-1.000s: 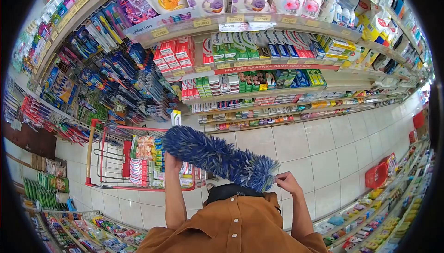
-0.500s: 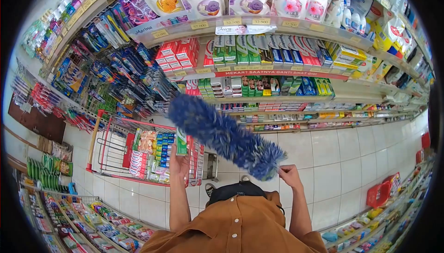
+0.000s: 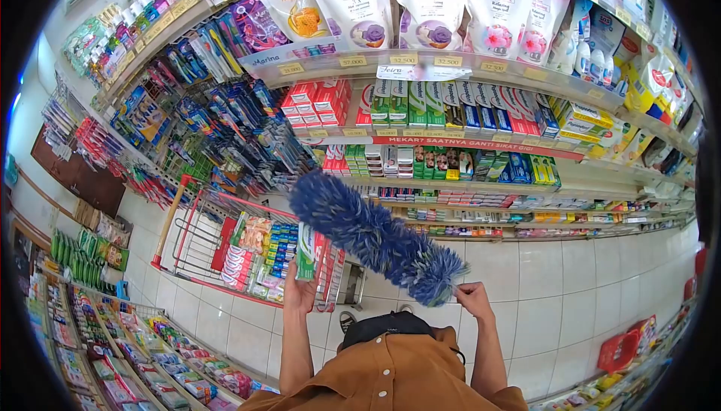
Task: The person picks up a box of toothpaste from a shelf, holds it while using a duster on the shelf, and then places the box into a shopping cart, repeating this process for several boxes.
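Observation:
In my left hand [image 3: 300,292] is a green and white toothpaste box [image 3: 306,252], held upright beside the shopping cart [image 3: 197,277]. My right hand [image 3: 473,300] is closed around the end of a fluffy blue duster [image 3: 379,240]. The duster slants up and leftward in front of the shelves, its far tip near the hanging toothbrushes [image 3: 248,126]. Most of its handle is hidden by my fingers and the fibres. Inside the cart lie several packed goods, among them red and white boxes [image 3: 238,267].
Ahead, shelves hold toothpaste boxes [image 3: 481,107] and large white pouches [image 3: 432,13] above a price rail [image 3: 420,60]. A metal step stool [image 3: 353,285] stands right of the cart. A red basket [image 3: 619,351] sits on the tiled floor [image 3: 541,283] at right.
The view has tilted, so shelves, cart and duster appear lower and farther right. Both hands keep their hold on the toothpaste box and the duster.

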Tool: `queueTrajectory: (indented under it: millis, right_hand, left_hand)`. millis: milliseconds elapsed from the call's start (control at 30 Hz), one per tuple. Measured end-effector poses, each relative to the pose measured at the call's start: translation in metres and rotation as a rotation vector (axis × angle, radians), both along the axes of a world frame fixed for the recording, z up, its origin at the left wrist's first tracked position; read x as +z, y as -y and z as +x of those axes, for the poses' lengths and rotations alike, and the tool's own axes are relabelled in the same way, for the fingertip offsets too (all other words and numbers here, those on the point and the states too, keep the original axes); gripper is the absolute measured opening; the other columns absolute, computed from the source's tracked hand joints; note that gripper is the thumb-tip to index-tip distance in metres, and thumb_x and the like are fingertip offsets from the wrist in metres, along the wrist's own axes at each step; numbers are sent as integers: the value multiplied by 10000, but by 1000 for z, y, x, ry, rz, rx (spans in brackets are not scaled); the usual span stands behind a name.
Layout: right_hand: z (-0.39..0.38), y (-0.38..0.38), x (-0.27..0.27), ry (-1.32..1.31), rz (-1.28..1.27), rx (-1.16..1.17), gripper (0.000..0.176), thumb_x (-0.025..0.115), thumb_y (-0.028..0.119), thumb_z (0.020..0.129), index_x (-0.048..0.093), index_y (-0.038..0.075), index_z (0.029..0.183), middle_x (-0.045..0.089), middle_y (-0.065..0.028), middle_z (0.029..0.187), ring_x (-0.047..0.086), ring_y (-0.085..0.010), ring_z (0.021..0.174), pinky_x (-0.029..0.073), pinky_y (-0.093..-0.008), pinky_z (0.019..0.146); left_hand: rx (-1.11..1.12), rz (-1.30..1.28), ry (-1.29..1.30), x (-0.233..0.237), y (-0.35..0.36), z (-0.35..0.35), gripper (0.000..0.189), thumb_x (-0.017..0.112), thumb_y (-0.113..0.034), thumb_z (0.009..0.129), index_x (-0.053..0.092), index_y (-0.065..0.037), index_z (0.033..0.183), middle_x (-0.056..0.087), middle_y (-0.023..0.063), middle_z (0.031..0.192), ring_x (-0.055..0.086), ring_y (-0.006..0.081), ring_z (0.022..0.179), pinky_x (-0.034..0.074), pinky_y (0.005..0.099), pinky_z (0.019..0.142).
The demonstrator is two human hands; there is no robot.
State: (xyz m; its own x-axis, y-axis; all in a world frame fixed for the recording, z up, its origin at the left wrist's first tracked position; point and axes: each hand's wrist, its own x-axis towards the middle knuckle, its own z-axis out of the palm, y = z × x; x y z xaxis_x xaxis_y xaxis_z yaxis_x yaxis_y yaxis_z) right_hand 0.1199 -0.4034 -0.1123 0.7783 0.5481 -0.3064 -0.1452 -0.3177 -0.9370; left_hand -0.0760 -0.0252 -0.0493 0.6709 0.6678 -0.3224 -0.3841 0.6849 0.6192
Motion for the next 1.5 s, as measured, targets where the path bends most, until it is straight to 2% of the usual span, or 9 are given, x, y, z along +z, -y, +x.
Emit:
queueTrajectory:
  millis: [100,233,333,467,600,800,1033,1333,1500]
  right_hand:
    - [5,12,-9,-112,-38,147,232,677,191,789,674,-24,702,488,21,505,378,-42,475,311,-242,431]
    - [8,18,7,-162,-107,284,234,686,199,786,677,-15,693,493,22,502,378,-44,467,311,-244,428]
    - [7,13,7,-134,-52,227,234,693,206,783,684,-19,720,506,22,516,388,-46,486,324,-243,442]
    - [-2,-8,4,57,0,33,227,659,149,799,651,-46,682,468,32,514,362,-33,487,285,-228,425]
    - [-8,-23,2,103,29,-69,207,663,149,806,674,-50,751,472,31,519,366,-32,496,288,-231,426]
    - [-7,-3,-5,79,-18,32,217,666,152,805,661,-51,730,481,23,519,374,-36,491,292,-231,426]
    - [-6,39,1,-92,-55,91,234,675,190,789,678,-33,719,516,4,521,418,-44,497,327,-229,445]
    - [-2,46,10,-145,-87,140,230,671,181,789,668,-20,679,513,7,520,411,-48,479,317,-223,436]
    - [-1,27,4,-133,-41,157,234,685,198,787,679,-24,713,509,12,520,411,-49,493,318,-226,444]
  left_hand:
    - [20,40,9,-14,-25,-9,335,485,-297,935,507,-57,1169,612,59,1061,608,146,873,523,230,735]
    - [-43,19,39,1,-28,-12,367,440,-303,934,515,-48,1186,588,57,1153,582,238,1015,487,401,879]
    - [-28,78,31,5,-18,-9,346,420,-298,943,478,-85,1210,577,73,1157,578,218,1032,512,395,839]
    - [-65,102,26,-15,-8,-21,355,470,-267,874,452,-166,1214,589,74,1018,595,189,870,505,362,761]
    - [-143,89,-54,-19,-10,-11,338,418,-315,817,536,-97,1046,565,63,868,502,168,675,434,343,668]
    - [-94,8,-161,-28,-24,-3,373,414,-425,894,556,-82,924,550,69,756,483,169,633,420,305,620]
    - [15,-1,-163,6,-32,12,246,563,-336,857,562,-90,866,570,33,724,568,168,652,490,321,638]
    - [77,134,-212,19,-34,13,282,424,-246,936,555,-51,1093,616,63,1018,598,178,912,473,364,805]
    - [-55,302,-106,-6,-33,5,322,400,-216,947,504,-34,1191,593,53,1049,583,167,904,478,335,787]
